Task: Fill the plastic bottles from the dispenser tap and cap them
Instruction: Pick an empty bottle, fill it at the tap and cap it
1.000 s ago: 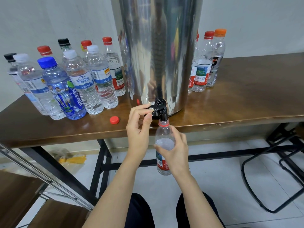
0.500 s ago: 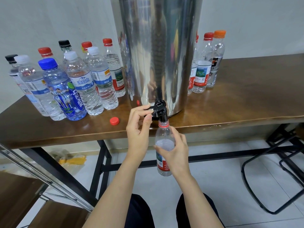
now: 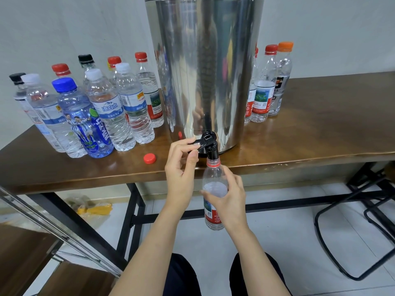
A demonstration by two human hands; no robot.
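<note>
A tall steel dispenser [image 3: 203,71] stands on the brown table [image 3: 320,133], its black tap [image 3: 210,146] hanging over the front edge. My left hand [image 3: 181,165] pinches the tap's lever between thumb and fingers. My right hand [image 3: 229,199] grips an uncapped clear bottle [image 3: 213,180] with a red label, held upright with its mouth right under the spout. Water fills it to about shoulder height. A loose red cap [image 3: 149,158] lies on the table left of the tap.
Several capped bottles [image 3: 111,110] stand in a cluster left of the dispenser. Three more capped bottles [image 3: 265,86] stand to its right. Below are black table legs [image 3: 132,212], a black chair frame [image 3: 352,221] at right, and a wooden shelf [image 3: 25,253] at lower left.
Both hands stay in place on the lever and the bottle. The camera has shifted very slightly.
</note>
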